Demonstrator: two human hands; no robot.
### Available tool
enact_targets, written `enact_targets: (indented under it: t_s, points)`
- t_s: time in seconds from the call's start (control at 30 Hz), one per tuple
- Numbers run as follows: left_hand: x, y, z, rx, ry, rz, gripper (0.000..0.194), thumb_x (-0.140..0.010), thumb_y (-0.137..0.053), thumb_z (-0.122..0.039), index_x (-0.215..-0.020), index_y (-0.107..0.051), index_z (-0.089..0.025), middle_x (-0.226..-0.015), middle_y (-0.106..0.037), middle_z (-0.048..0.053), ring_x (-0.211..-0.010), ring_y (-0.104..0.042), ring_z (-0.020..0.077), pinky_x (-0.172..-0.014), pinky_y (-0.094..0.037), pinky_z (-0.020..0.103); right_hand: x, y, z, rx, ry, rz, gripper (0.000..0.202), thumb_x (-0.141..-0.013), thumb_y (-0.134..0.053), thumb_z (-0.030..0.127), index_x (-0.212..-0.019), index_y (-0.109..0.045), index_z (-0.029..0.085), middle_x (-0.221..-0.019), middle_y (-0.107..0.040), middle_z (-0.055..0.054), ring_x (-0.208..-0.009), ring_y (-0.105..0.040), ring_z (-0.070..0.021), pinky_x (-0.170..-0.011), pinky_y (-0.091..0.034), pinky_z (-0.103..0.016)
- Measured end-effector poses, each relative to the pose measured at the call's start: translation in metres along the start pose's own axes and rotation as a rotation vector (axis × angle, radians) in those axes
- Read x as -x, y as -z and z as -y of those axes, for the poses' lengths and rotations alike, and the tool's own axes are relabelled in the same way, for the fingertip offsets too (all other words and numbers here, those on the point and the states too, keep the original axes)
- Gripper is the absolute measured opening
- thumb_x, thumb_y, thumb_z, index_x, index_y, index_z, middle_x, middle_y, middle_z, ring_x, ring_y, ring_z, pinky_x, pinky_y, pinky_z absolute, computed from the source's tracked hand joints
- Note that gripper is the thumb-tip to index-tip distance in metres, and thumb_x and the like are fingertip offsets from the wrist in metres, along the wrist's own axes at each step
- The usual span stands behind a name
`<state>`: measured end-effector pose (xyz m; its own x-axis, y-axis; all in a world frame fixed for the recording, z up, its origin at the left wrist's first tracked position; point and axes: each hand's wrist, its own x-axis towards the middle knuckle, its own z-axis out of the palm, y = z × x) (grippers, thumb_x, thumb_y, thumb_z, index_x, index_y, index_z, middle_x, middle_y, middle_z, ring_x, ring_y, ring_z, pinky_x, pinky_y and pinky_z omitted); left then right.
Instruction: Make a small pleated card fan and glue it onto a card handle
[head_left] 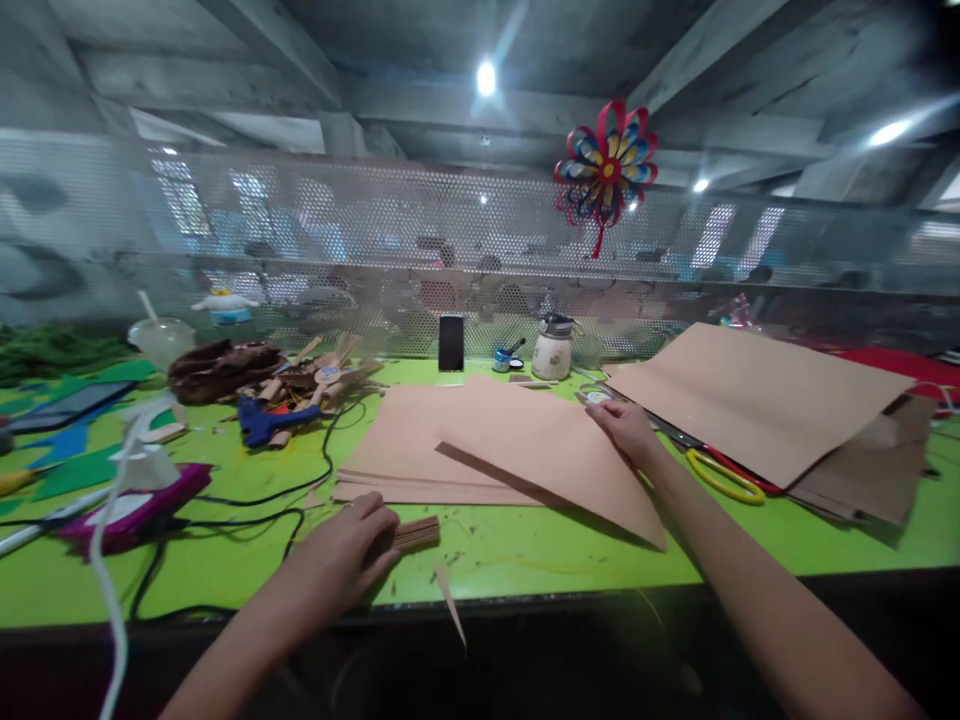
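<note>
1. Left hand (346, 548) lies palm-down near the front edge of the green table (525, 555), fingers together, pressing on a small folded strip (415, 533) of brown paper.
2. Right hand (625, 425) rests on the far corner of a tilted brown sheet (547, 450), fingers curled at its edge; can't tell if pinched.
3. Sheet lies atop a flat paper stack (409, 450), mid-table.
4. Yellow scissors (724, 475) just right of the rt hand, partly under a big sheet (757, 395).
5. Blue glue gun (270, 420) w/ cables at left; paper flower (606, 168) hangs on the mesh behind.
</note>
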<state>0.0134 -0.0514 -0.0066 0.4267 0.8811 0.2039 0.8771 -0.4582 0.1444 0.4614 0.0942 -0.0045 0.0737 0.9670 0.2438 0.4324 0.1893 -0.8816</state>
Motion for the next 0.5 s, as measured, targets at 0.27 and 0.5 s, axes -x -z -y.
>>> enact_targets:
  t_s: [0.27, 0.5]
  points:
    - [-0.053, 0.026, -0.038, 0.06, -0.144, -0.042, 0.013, -0.095, -0.048, -0.023, -0.092, -0.061, -0.021, -0.094, -0.064, 0.006, -0.084, -0.061, 0.0227, -0.074, -0.043, 0.032, -0.022, 0.023, 0.03, -0.243, 0.047, -0.135, 0.031, -0.101, -0.066, 0.038, -0.124, -0.066, 0.017, -0.12, -0.069, -0.007, -0.098, -0.071, -0.0235, -0.082, -0.062, -0.041]
    - [-0.121, 0.029, -0.029, 0.141, -0.114, -0.007, 0.019, -0.085, -0.06, -0.031, -0.088, -0.077, -0.024, -0.087, -0.069, 0.008, -0.091, -0.065, 0.0256, -0.081, -0.049, 0.032, -0.036, 0.011, 0.05, -0.278, 0.062, -0.081, 0.029, -0.101, -0.066, 0.04, -0.115, -0.068, 0.015, -0.108, -0.071, -0.005, -0.088, -0.071, -0.0201, -0.075, -0.062, -0.036]
